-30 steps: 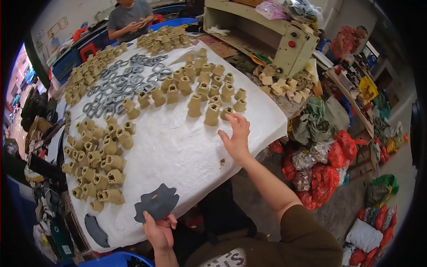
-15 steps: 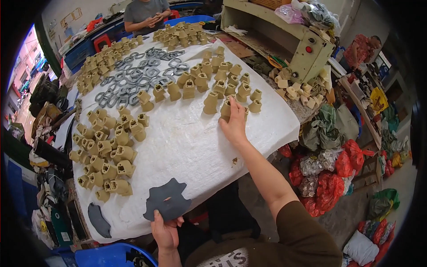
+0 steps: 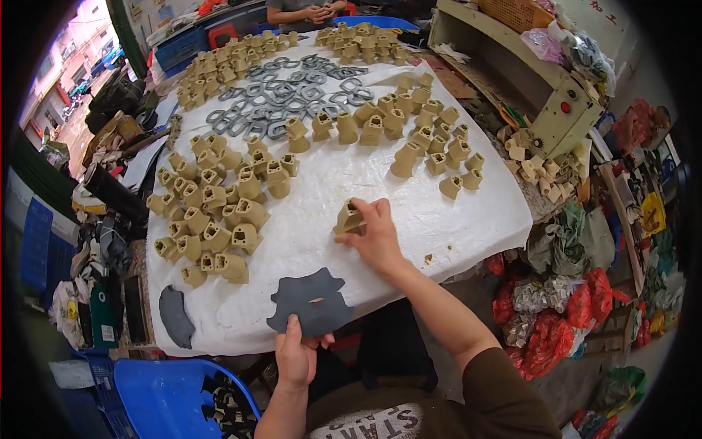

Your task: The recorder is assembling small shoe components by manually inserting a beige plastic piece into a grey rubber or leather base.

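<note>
My left hand [image 3: 296, 358] pinches the lower edge of a dark grey, flat cut piece [image 3: 313, 298] with notched edges and a small slit, at the table's near edge. Over the white-covered middle of the table, my right hand [image 3: 376, 238] grips a tan hollow block [image 3: 346, 216] between thumb and fingers. Similar tan blocks [image 3: 406, 159] stand in a group beyond it, and a denser cluster [image 3: 213, 196] sits to the left. A narrow dark grey curved piece [image 3: 174, 316] lies at the table's near left corner.
Grey ring-shaped pieces [image 3: 281, 94] are spread at the far middle of the white-covered table [image 3: 322, 179]. A blue tub [image 3: 157, 384] with dark pieces stands below left. Red bags [image 3: 552, 329] lie at the right. Another person's hands [image 3: 319, 13] show at the far end.
My right hand has drawn a tan block from the right-hand group toward me and to the left. The grey piece stays in my left hand. The view has shifted.
</note>
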